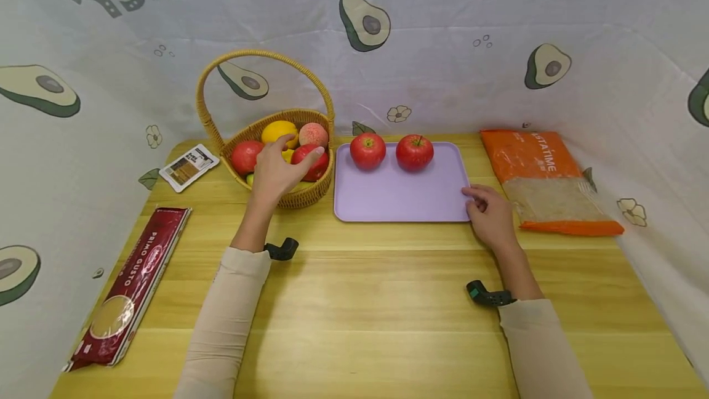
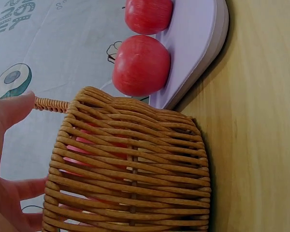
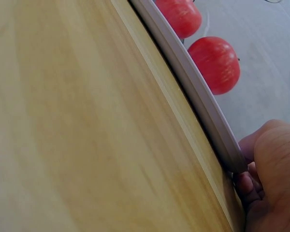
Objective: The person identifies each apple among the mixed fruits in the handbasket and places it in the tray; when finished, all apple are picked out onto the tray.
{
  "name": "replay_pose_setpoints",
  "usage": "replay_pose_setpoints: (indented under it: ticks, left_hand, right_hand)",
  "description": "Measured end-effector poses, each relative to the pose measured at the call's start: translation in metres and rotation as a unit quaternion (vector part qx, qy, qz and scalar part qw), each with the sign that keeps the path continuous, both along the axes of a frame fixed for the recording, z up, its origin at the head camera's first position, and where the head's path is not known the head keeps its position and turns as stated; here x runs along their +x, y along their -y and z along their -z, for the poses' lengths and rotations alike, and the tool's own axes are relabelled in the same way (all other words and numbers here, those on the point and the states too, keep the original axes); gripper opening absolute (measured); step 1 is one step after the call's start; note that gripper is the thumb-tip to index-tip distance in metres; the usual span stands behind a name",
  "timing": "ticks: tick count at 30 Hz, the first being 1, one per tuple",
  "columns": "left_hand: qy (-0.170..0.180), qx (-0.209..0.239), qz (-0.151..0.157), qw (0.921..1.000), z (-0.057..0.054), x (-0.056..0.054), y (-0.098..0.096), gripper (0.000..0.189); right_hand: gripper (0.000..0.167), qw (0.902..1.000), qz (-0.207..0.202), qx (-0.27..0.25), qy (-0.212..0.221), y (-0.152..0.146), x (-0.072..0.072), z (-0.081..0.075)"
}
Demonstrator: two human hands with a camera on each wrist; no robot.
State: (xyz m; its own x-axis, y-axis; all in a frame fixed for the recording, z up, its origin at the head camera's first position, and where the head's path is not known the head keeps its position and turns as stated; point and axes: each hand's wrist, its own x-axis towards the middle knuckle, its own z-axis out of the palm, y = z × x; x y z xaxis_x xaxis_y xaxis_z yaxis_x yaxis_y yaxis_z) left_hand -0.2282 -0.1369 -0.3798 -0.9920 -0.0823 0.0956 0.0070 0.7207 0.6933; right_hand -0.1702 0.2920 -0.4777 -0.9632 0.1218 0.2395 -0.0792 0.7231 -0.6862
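Note:
My left hand (image 1: 275, 168) is over the wicker basket (image 1: 301, 199), thumb and fingers spread apart with nothing between them. Beneath and beside it lie a red apple (image 1: 317, 168), a yellow lemon (image 1: 277, 130), a pinkish peach (image 1: 313, 134) and another red fruit (image 1: 245, 157); part of the basket's contents is hidden by the hand. At the right end of the lilac tray (image 1: 401, 202), my right hand (image 1: 493, 217) pinches the rim near the front corner, as the right wrist view shows. Two red apples, one on the left (image 1: 368, 151) and one on the right (image 1: 414, 153), sit along the tray's back.
An orange pasta bag (image 1: 545, 171) lies right of the tray. On the left are a dark red noodle packet (image 1: 133, 285) and a small white pouch (image 1: 189, 167). The basket's tall handle (image 1: 260, 53) arches behind my left hand, and a patterned cloth hangs behind the wooden table (image 1: 360, 300).

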Motion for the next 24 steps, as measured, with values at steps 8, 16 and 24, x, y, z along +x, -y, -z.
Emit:
replay_pose_setpoints:
  ticks: [8, 16, 24]
  left_hand:
    - [0.03, 0.001, 0.008, 0.9995, 0.007, -0.006, 0.0, 0.102]
    - [0.037, -0.016, -0.001, 0.9992, 0.009, -0.009, -0.004, 0.086]
    - [0.03, -0.036, -0.006, 0.9989, 0.013, -0.008, -0.008, 0.072]
  right_hand:
    - [0.03, 0.9999, -0.005, -0.01, -0.002, 0.0, 0.002, -0.003]
    - [0.03, 1.0, -0.001, -0.005, 0.006, 0.0, 0.001, -0.001]
    - [0.031, 1.0, 0.0, 0.001, 0.008, 0.0, 0.0, 0.0]
